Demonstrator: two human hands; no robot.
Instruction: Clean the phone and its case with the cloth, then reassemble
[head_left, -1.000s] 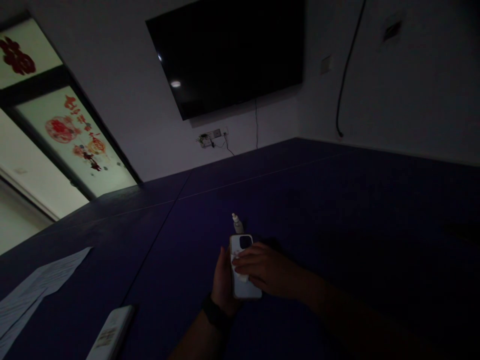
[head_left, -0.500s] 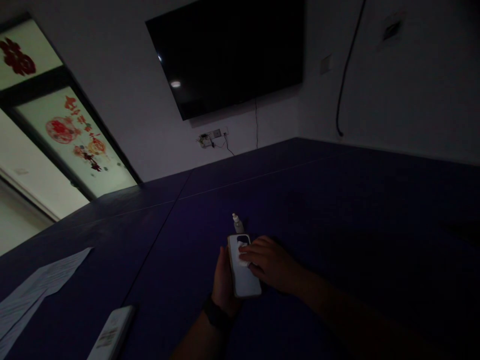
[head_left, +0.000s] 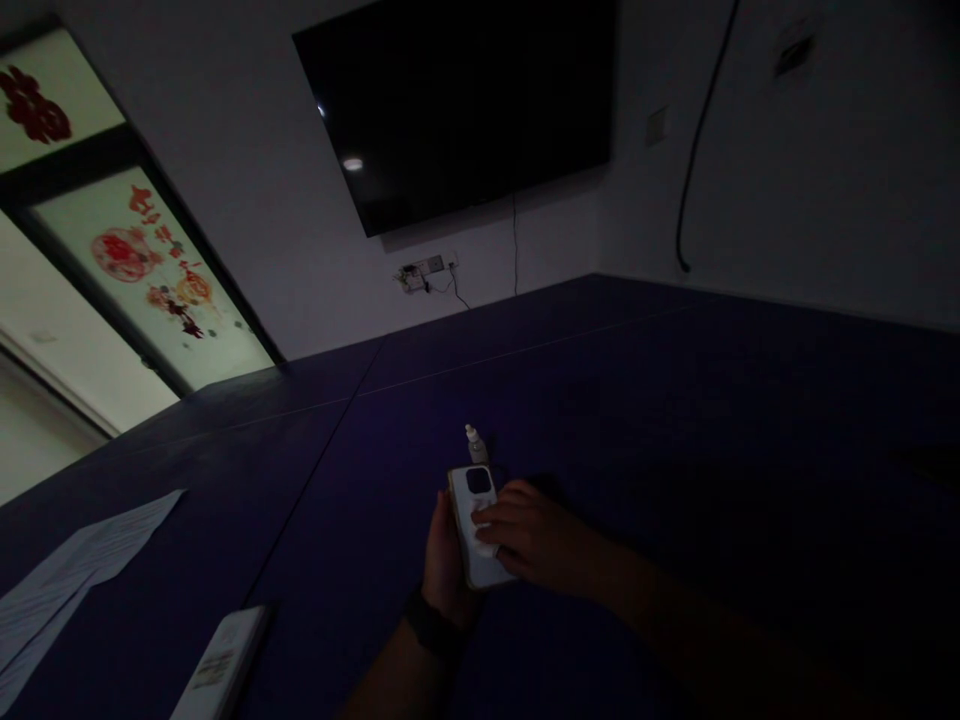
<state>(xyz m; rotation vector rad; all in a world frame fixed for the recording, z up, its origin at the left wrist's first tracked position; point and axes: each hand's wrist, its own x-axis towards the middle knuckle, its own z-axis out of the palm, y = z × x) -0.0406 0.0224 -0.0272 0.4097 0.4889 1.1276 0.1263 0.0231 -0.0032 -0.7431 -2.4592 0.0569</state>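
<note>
Left hand: bare
Left wristband: dark, broad; details lost in shadow
Left forearm: bare
Right hand: bare

your right hand covers part of the phone and most of the white wipe beneath it. the phone hides the fingers of your left hand and, just beyond your grip, the foot of the bottle. left of your grip, the bottom edge crops the white box; print on the papers is too small to read.
</note>
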